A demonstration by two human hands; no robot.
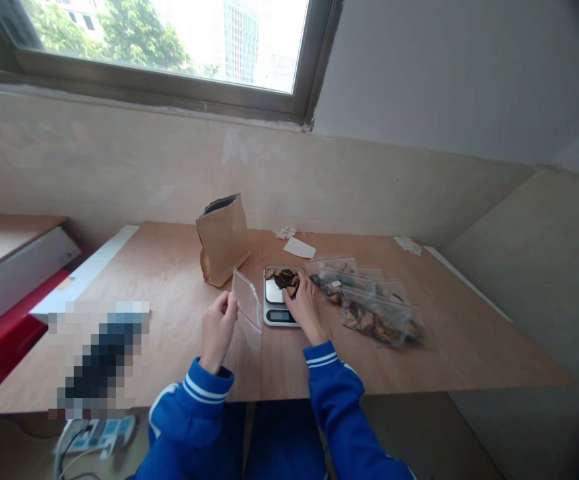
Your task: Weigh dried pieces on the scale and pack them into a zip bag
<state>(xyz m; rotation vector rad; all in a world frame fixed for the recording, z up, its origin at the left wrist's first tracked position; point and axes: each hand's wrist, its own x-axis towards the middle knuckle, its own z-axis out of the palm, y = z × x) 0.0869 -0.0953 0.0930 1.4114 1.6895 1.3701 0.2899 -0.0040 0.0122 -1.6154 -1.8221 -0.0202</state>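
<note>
My left hand (219, 328) pinches the edge of a clear zip-lock bag (247, 301), which hangs beside the scale and looks unfilled. A small digital kitchen scale (275, 293) lies on the table with brown dried mushrooms (283, 276) piled on its plate. Over the right side of that pile, my right hand (304, 301) has its fingers curled round some of the mushrooms. The scale's display (280, 316) is too small to read. To the right lie several clear zip-lock bags (377, 313) filled with dried mushrooms, overlapping one another.
A brown paper bag (223, 243) stands upright with its top open, behind my left hand. A white card (299, 247) and crumpled white scraps (285, 233) lie near the wall. A pixelated dark object (103, 357) is at the left; a power strip (102, 432) sits below the table edge.
</note>
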